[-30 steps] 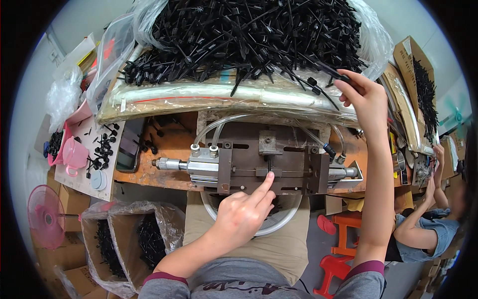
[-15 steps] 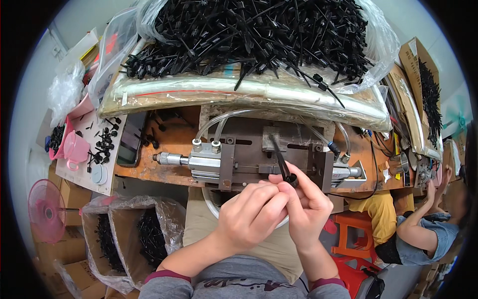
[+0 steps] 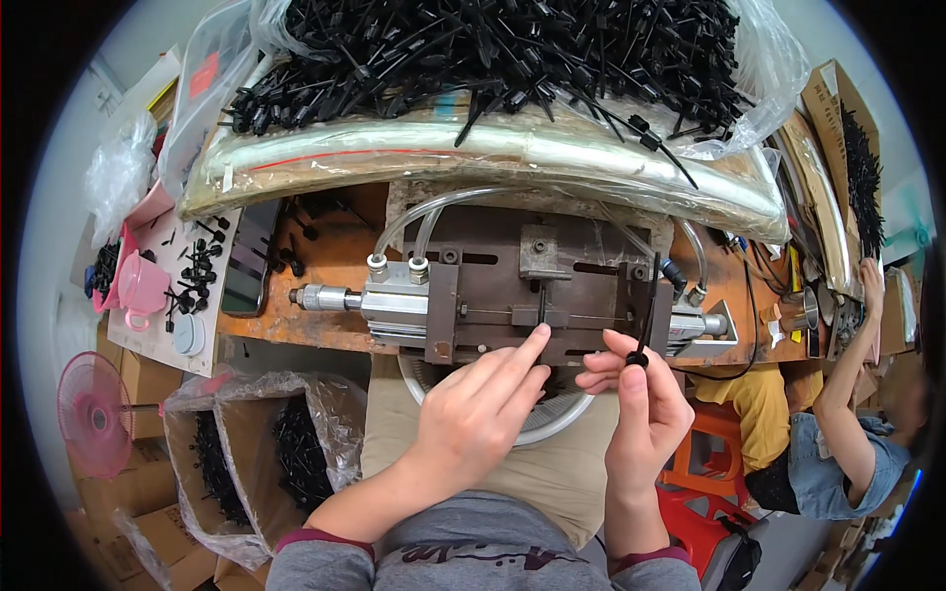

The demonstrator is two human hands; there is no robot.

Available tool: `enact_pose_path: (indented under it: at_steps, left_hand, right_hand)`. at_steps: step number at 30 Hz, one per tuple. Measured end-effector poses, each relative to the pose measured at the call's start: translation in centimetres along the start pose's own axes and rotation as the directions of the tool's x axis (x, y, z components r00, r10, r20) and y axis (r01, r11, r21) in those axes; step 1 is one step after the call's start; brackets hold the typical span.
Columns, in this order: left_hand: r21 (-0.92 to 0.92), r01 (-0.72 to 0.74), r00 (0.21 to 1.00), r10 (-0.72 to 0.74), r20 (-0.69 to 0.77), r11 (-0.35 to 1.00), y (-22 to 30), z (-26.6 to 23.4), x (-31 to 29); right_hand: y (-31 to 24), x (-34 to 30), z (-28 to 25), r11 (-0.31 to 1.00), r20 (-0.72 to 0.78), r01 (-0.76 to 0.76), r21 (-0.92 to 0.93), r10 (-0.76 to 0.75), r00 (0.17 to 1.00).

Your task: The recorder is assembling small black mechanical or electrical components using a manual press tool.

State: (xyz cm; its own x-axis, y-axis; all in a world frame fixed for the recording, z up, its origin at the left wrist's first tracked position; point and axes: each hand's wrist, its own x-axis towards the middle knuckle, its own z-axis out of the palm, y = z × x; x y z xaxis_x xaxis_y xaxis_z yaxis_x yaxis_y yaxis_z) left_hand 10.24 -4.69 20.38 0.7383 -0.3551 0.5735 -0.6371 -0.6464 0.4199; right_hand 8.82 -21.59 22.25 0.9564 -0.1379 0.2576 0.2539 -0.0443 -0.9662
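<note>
My left hand (image 3: 473, 416) reaches to the middle of a metal fixture (image 3: 493, 233), its fingers stretched out. The index fingertip is at a small block (image 3: 528, 316) in which a thin dark piece (image 3: 542, 298) stands; whether it presses on that piece I cannot tell. Farther right, my right hand (image 3: 645, 424) pinches a black cable tie (image 3: 647, 320) by its round head between thumb and fingers, the strap pointing up and away. Silver air cylinders (image 3: 396, 307) sit at both ends of the fixture, with thin rods running inward toward the block.
A plastic-lined box (image 3: 473, 158) heaped with black cable ties (image 3: 512, 59) stands behind the fixture. Loose black pieces (image 3: 197, 281), a phone (image 3: 251, 261) and a pink cup (image 3: 141, 291) lie left. Lined boxes (image 3: 261, 463) and a pink fan (image 3: 94, 411) are below. Another person (image 3: 838, 443) sits right.
My hands have parted. The right has carried the cable tie to the right; the left has let go of it and stretched its index finger to the block.
</note>
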Motion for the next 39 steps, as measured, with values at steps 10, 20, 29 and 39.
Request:
enact_pose_path:
  at_steps: [10, 20, 29, 39]
  left_hand:
    - [0.127, 0.012, 0.991, -0.029, 0.131, 0.992, 0.0, 0.0, 0.6]
    - [0.117, 0.021, 0.984, -0.041, 0.172, 0.993, 0.0, -0.5, 0.9]
    - [-0.194, -0.033, 0.996, 0.015, -0.093, 0.980, 0.9, -1.5, 1.2]
    - [-0.034, 0.021, 0.999, -0.020, 0.041, 0.999, -0.1, -0.6, -0.3]
  right_hand:
    - [-0.2, -0.6, -0.9, 0.998, 0.016, -0.021, -0.054, 0.022, 1.000]
    - [-0.5, -0.8, -1.0, 0.980, -0.018, -0.095, -0.173, 0.093, 0.996]
    - [-0.8, 0.2, 0.0, 0.922, 0.305, 0.097, -0.376, 0.024, 0.952]
    - [-3.2, 13.9, -0.6, 0.365, 0.218, 0.551, -0.750, -0.650, 0.728]
